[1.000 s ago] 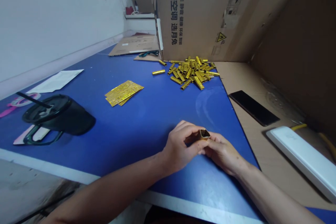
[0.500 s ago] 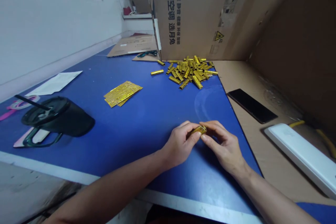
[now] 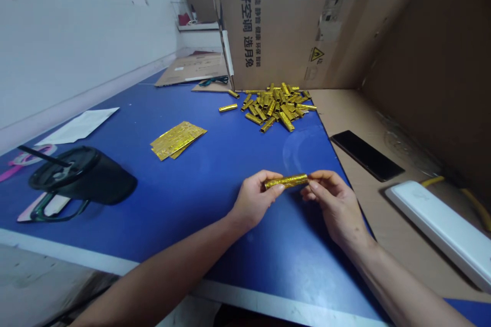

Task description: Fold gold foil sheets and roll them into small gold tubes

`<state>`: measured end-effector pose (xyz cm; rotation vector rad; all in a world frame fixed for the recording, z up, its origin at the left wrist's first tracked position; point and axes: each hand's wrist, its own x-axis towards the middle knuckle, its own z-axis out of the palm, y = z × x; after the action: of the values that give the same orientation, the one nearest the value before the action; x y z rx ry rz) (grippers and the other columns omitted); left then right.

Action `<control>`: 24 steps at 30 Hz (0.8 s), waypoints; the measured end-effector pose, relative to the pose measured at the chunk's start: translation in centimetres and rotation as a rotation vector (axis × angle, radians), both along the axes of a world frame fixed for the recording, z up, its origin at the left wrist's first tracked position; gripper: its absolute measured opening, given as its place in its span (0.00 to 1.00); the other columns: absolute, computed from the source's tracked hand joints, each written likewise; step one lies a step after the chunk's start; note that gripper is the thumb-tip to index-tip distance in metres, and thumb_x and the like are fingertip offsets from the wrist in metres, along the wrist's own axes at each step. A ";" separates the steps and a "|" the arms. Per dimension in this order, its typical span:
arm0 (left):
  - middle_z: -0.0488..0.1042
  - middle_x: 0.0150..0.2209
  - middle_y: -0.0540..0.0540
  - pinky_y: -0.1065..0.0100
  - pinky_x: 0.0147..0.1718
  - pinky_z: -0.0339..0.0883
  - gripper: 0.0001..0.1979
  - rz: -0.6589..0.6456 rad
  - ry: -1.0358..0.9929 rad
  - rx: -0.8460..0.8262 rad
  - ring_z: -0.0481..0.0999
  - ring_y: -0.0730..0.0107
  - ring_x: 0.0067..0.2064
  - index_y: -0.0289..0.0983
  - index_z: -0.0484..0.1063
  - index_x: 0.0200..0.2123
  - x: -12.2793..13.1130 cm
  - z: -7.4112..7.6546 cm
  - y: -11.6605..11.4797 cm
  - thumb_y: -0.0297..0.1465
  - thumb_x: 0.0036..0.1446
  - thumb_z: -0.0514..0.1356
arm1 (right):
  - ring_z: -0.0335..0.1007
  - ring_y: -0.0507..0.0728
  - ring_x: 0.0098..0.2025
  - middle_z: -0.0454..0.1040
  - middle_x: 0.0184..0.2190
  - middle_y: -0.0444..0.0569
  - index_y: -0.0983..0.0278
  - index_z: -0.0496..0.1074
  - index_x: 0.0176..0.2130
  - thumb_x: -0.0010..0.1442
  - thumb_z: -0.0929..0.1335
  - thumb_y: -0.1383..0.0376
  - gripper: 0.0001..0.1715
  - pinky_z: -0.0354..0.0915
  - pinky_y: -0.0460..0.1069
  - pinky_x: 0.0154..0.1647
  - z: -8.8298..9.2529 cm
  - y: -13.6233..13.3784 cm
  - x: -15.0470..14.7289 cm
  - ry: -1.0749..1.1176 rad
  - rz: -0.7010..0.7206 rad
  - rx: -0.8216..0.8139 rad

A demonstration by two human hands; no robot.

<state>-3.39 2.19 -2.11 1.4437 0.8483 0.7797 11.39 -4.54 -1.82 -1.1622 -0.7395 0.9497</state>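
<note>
A slim gold foil paper tube lies level above the blue tabletop, nearer the front edge. My left hand is closed around its left end, with the thumb along the near side. At the other end, my right hand pinches the tube's tip between thumb and fingers. Beyond the hands sits a pile of short gold tubes, several of them showing open ends. A small stack of flat gold foil sheets rests to the left of the pile.
A dark lidded mug with a straw stands at the left, near a white paper and a tape roll. On the right are a black phone and a long white device. A large cardboard box rises behind the pile.
My right hand has shifted right, away from my left hand. More of the gold tube now shows between them, stretched out sideways. The pile and the sheets stay as they were.
</note>
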 end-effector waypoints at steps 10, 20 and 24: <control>0.65 0.22 0.54 0.77 0.19 0.57 0.10 0.071 -0.141 0.001 0.62 0.81 0.21 0.33 0.67 0.33 0.2 0.5 -0.8 0.29 0.44 0.61 | 0.64 0.51 0.27 0.72 0.24 0.45 0.63 0.74 0.26 0.45 0.71 0.63 0.06 0.61 0.46 0.28 0.0 -0.1 -0.1 0.052 0.143 -0.068; 0.69 0.29 0.50 0.74 0.28 0.64 0.16 0.163 -0.284 0.019 0.69 0.77 0.29 0.33 0.63 0.38 0.6 0.8 -1.5 0.25 0.43 0.61 | 0.68 0.50 0.24 0.73 0.22 0.45 0.65 0.73 0.25 0.43 0.73 0.63 0.08 0.64 0.46 0.28 0.0 0.1 0.3 0.339 0.193 -0.147; 0.70 0.32 0.47 0.71 0.33 0.65 0.14 0.185 -0.170 0.205 0.70 0.74 0.33 0.34 0.65 0.39 0.3 1.1 -1.9 0.26 0.46 0.60 | 0.68 0.51 0.24 0.74 0.22 0.47 0.65 0.72 0.26 0.47 0.71 0.63 0.07 0.64 0.46 0.27 -0.1 0.1 0.5 0.396 0.308 -0.161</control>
<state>-3.07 0.31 -1.04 1.4663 0.7956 1.1403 11.89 -4.41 -1.97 -0.9684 -0.5332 1.4700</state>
